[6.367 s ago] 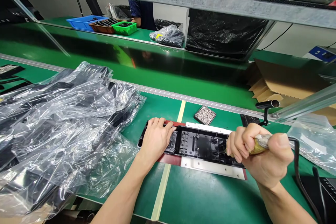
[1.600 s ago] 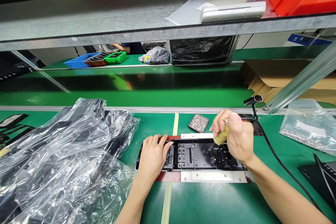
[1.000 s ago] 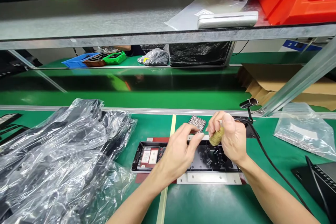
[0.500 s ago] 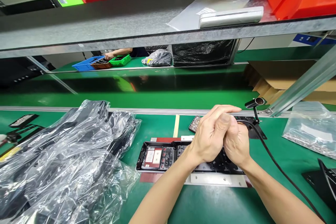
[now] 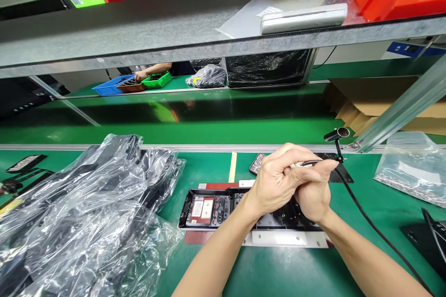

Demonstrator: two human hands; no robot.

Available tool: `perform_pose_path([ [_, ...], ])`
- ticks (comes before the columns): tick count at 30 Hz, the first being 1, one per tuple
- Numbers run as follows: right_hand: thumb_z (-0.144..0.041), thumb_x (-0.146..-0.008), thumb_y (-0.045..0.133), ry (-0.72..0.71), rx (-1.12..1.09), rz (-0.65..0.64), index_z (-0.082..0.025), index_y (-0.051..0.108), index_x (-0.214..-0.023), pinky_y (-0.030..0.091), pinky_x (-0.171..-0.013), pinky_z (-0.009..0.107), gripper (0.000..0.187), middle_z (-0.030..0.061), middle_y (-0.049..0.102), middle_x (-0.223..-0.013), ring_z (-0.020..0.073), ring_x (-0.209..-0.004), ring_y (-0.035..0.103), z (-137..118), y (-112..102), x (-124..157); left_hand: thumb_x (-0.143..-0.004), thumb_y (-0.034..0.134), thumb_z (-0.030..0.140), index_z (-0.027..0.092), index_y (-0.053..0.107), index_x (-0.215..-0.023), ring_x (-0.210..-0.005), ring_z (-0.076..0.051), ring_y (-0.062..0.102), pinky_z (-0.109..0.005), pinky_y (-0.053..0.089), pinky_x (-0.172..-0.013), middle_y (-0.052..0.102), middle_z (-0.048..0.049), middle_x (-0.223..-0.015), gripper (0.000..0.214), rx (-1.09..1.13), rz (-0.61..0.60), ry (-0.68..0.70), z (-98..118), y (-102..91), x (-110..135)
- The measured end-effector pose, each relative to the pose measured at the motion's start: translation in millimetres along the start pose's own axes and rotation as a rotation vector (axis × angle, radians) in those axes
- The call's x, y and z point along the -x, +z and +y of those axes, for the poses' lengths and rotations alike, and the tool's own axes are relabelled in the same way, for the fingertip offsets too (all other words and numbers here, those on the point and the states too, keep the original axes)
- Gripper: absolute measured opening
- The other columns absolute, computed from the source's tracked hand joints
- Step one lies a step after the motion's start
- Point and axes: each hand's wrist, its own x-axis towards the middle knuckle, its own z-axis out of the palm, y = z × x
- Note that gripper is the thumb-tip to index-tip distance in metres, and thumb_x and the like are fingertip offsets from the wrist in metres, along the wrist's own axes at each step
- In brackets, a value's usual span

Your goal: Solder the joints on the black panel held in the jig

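Both hands meet above a long black plastic housing [image 5: 204,228] lying open side up. My left hand [image 5: 278,176] is closed around the pale end of a black cable [image 5: 351,197], fingers curled over and thumb pointing right. Against it, my right hand [image 5: 315,195] is curled closed, its thumb beside the cable; what its fingers hold is hidden. The cable runs off to the lower right. Under the housing is a dark red fixture plate [image 5: 195,237] with a white bar [image 5: 278,238] in front. My hands cover the housing's right part.
Plastic-wrapped black parts [image 5: 94,213] fill the left. A screw tray [image 5: 258,163], black tube stand [image 5: 337,135] and bag of small metal parts [image 5: 411,171] lie behind and right. A metal shelf [image 5: 139,58] crosses overhead. Another person's hand [image 5: 141,75] is over distant bins.
My left thumb has straightened to the right, and my right thumb has swung outward. The cable's pale end now shows between the hands. The view has shifted slightly.
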Motion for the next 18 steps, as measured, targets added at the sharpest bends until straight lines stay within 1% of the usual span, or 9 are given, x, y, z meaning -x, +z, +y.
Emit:
perform_pose_path([
  [3,-0.083,-0.092,0.029,-0.008,-0.018,0.0,-0.024,0.057,-0.066,0.035,-0.045,0.034,0.07,0.0014,0.05,-0.055,0.0173,-0.049,0.045,4.6,-2.9,0.2,-0.1,0.06,0.047,0.017,0.074,-0.107,-0.104,-0.021,0.067,-0.036,0.054,-0.095,0.072,-0.0106,-0.107,0.034,-0.009,0.009,0.005,0.3,0.2,0.2],
  [6,-0.079,-0.094,0.034,-0.051,-0.023,-0.015,-0.024,0.056,-0.067,0.041,-0.052,0.036,0.065,0.0028,0.052,-0.059,0.0193,-0.055,0.049,10.5,-5.9,1.7,-0.104,0.056,0.04,0.018,0.074,-0.105,-0.105,-0.02,0.067,-0.036,0.054,-0.096,0.073,-0.0098,-0.106,0.028,-0.045,0.016,0.017,0.3,1.2,0.7],
  [10,-0.074,-0.095,0.041,-0.071,-0.047,-0.064,-0.022,0.053,-0.065,0.039,-0.055,0.037,0.062,0.0038,0.051,-0.063,0.0196,-0.059,0.047,12.3,-5.3,3.0,-0.103,0.057,0.041,0.018,0.073,-0.102,-0.101,-0.02,0.068,-0.035,0.056,-0.092,0.072,-0.0094,-0.104,0.028,-0.076,0.029,0.04,-0.7,1.7,1.0],
  [14,-0.078,-0.093,0.039,-0.06,-0.04,-0.065,-0.021,0.056,-0.064,0.04,-0.06,0.037,0.067,0.0049,0.052,-0.064,0.0198,-0.063,0.047,9.5,-2.2,3.5,-0.102,0.059,0.039,0.016,0.073,-0.101,-0.099,-0.019,0.067,-0.034,0.055,-0.09,0.072,-0.0099,-0.102,0.026,-0.076,0.018,0.042,-1.7,0.7,1.3],
  [16,-0.081,-0.091,0.039,-0.048,-0.031,-0.068,-0.02,0.055,-0.06,0.039,-0.061,0.037,0.07,0.0046,0.048,-0.062,0.019,-0.063,0.044,7.7,-0.5,3.4,-0.102,0.059,0.04,0.016,0.072,-0.1,-0.098,-0.019,0.067,-0.034,0.055,-0.089,0.071,-0.0099,-0.1,0.027,-0.075,0.015,0.039,-2.2,0.2,1.5],
  [18,-0.083,-0.088,0.043,-0.018,-0.018,-0.05,-0.02,0.052,-0.058,0.038,-0.06,0.036,0.07,0.0034,0.045,-0.061,0.0181,-0.063,0.041,5.7,1.2,3.0,-0.102,0.058,0.042,0.016,0.072,-0.1,-0.098,-0.019,0.067,-0.034,0.055,-0.089,0.071,-0.0097,-0.1,0.029,-0.081,0.01,0.029,-3.5,-0.2,1.9],
])
